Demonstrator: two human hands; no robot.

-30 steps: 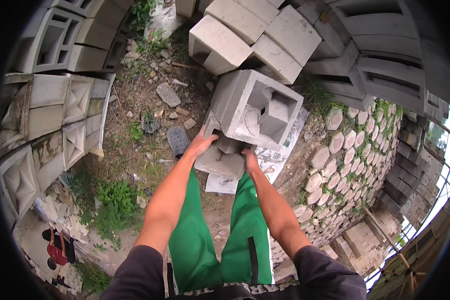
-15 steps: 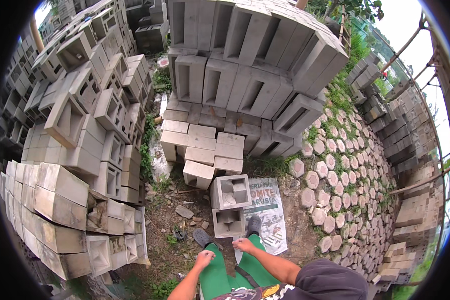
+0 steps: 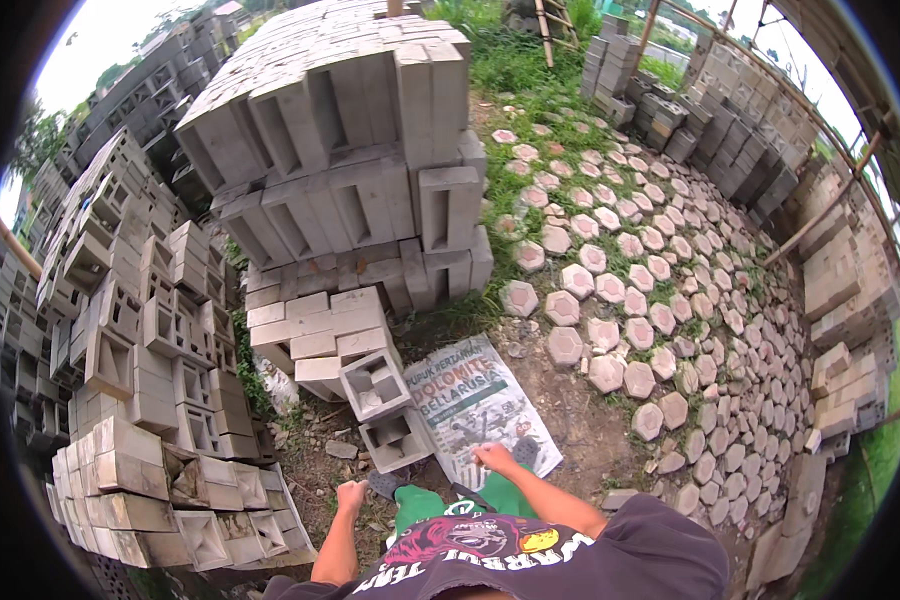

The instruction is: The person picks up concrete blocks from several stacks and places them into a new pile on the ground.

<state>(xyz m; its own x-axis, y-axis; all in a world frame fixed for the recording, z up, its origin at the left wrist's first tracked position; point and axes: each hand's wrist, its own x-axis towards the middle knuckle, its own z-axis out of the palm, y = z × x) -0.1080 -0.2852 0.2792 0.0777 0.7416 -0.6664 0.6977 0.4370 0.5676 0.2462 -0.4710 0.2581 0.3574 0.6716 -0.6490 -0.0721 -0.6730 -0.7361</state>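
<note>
My left hand (image 3: 352,497) is curled into a loose fist in front of my left thigh, with nothing seen in it. Over the lower part of a white printed sack (image 3: 470,395), my right hand (image 3: 495,458) is closed as well, with no object showing. Just ahead of my feet stand two hollow grey concrete blocks, an upper block (image 3: 374,385) and a nearer block (image 3: 397,441), their open cavities facing up toward me. Neither hand touches them. Behind them sits a low group of pale blocks (image 3: 315,345).
A tall stack of hollow blocks (image 3: 370,205) rises ahead. More block piles (image 3: 110,480) line the left side. Hexagonal pavers (image 3: 606,373) lie in rows over grass on the right, with further block stacks (image 3: 840,270) beyond. Rubble (image 3: 341,449) is scattered by my left foot.
My view has swung to the right and lifted, so the stacks sit further left and more pavers show. My hands have moved apart, the left one outward. The two hollow blocks stay put.
</note>
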